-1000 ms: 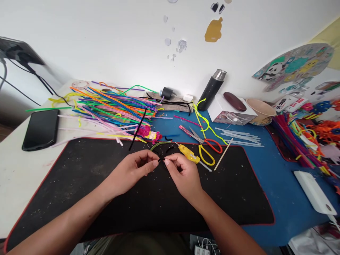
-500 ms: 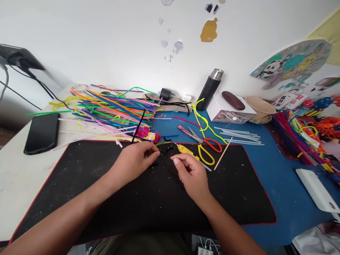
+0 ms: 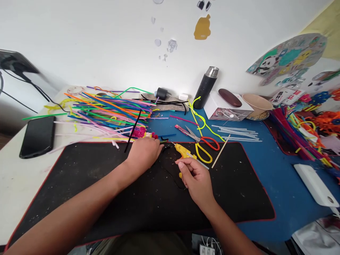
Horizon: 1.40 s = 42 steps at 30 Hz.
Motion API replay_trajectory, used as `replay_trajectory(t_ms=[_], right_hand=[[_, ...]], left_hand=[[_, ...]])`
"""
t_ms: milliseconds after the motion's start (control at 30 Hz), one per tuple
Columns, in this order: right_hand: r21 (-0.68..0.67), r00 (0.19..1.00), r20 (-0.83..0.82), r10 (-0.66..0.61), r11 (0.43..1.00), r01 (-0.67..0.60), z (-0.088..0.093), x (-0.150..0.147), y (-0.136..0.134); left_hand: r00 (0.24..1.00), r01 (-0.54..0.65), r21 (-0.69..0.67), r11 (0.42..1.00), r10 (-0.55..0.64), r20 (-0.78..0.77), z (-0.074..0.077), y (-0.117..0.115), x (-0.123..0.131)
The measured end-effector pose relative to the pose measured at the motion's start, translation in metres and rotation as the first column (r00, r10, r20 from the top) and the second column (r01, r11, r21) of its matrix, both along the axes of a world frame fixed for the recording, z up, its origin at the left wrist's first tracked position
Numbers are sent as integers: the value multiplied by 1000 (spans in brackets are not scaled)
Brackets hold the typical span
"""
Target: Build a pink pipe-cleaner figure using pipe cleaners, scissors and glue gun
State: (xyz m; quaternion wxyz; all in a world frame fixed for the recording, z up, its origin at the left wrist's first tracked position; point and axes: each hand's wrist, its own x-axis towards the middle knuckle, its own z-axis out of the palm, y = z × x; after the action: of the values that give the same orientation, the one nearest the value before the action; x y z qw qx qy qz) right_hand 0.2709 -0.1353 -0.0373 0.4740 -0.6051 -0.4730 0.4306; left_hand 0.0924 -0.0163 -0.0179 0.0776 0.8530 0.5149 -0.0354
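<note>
My left hand (image 3: 146,152) is over the black mat, its back towards me and its fingers curled down out of sight. What they grip, if anything, is hidden. Short black pieces (image 3: 165,147) lie by its fingertips, and a pink and yellow fuzzy figure (image 3: 145,133) sits just behind it. To its left is a straight black pipe cleaner (image 3: 132,131). My right hand (image 3: 196,179) holds thumb and forefinger pinched together; anything between them is too small to make out. Just beyond it lies a yellow glue gun (image 3: 183,150), whose black cord (image 3: 170,173) curls on the mat.
Scissors (image 3: 196,136) and a wooden stick (image 3: 221,151) lie behind my right hand. Colourful pipe cleaners (image 3: 106,109) are heaped at the back left, near a phone (image 3: 37,137). A black flask (image 3: 206,86), white box (image 3: 225,106) and translucent glue sticks (image 3: 236,132) are at the back.
My left hand has turned palm down and moved slightly right and forward, hiding its fingers. My right hand has shifted a little right and down, still pinched. The view has shifted slightly.
</note>
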Motion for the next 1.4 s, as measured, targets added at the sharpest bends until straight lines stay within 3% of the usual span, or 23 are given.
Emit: replay_trajectory(t_ms=[267,400,533,700,833,1100,1400], right_hand=[[-13,1000,-17,1,1000,-1,0,-1,0],[-31,999,-28,16,999,-17,2,-3,2],[-32,997,2,82,996,-82,6,-9,5],[-32,976,126,178,984,-175,9,-18,9],[-79,943,211,258,966,-247,8,-21,13],[-11,842,463,277,951,-308,7,-25,21],[85,765,591,256,923,-375,8,-33,27]], left_hand=[[991,-54,-48,997,59,124,8,1,-38],[994,0,-178,984,20,108,10,-14,-61],[991,50,-251,967,-16,135,2,-33,-67],[985,74,-222,972,-37,167,-13,-44,-62],[977,110,-168,980,-75,201,-17,-46,-63],[886,174,137,975,-216,411,-10,-50,-72],[848,160,186,969,-231,477,-3,-53,-71]])
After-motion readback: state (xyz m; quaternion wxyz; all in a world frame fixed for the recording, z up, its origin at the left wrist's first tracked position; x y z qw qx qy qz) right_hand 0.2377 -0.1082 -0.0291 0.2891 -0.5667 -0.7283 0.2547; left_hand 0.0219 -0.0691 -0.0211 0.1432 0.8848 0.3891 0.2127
